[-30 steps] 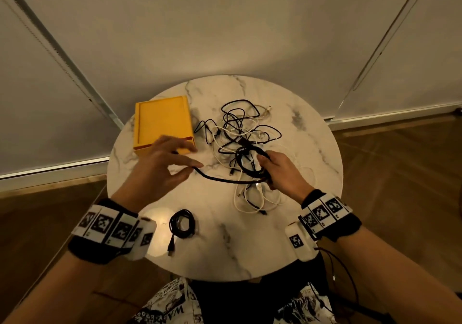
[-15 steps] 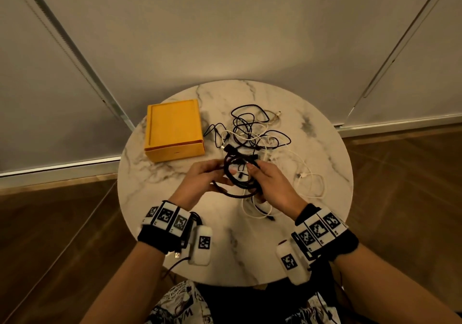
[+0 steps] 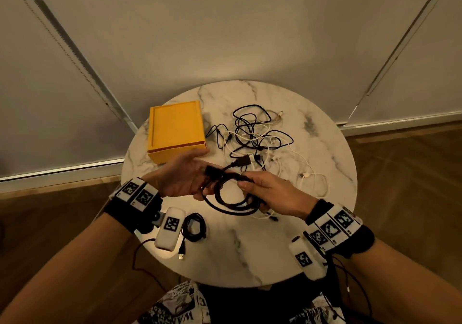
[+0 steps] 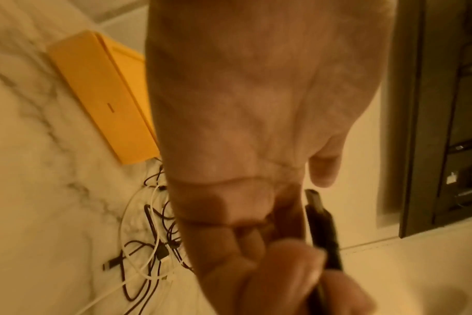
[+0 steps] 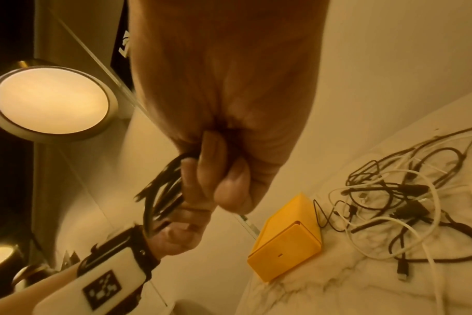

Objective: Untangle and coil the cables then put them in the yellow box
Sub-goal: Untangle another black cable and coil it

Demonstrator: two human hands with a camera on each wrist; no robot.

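Two hands meet over the middle of the table (image 3: 287, 256) in the head view. A second ago the left hand (image 3: 183, 176) was drawing a straight run of black cable out toward the box (image 3: 175, 128); half a second ago both hands had closed in on the loops. Now the cable (image 3: 232, 201) hangs as a gathered ring between them. The right hand (image 3: 270, 193) pinches the loops together; the left palm faces up with the plug end lying across it, fingers curled under the ring. So this one looks nearly wound, with only the short end left to tuck. A finished coil (image 3: 193, 226) lies near the front edge, by the left wrist. The tangle (image 3: 260, 138) of black and white leads covers the table's far right part. The box sits at the far left edge, and nothing can be seen in it.

The left wrist view shows the left hand (image 4: 256, 127) from behind, fingers bent around the black plug (image 4: 321, 221); the box (image 4: 105, 102) and tangle (image 4: 148, 245) lie beyond.

The right wrist view shows the right hand (image 5: 224, 106) clamped on several strands of cable (image 5: 162, 191), thumb pressed against fingers. The box (image 5: 286, 238) stands past it, the tangle (image 5: 404, 202) beside it. Most of the job remains, I judge: the heap is unsorted.
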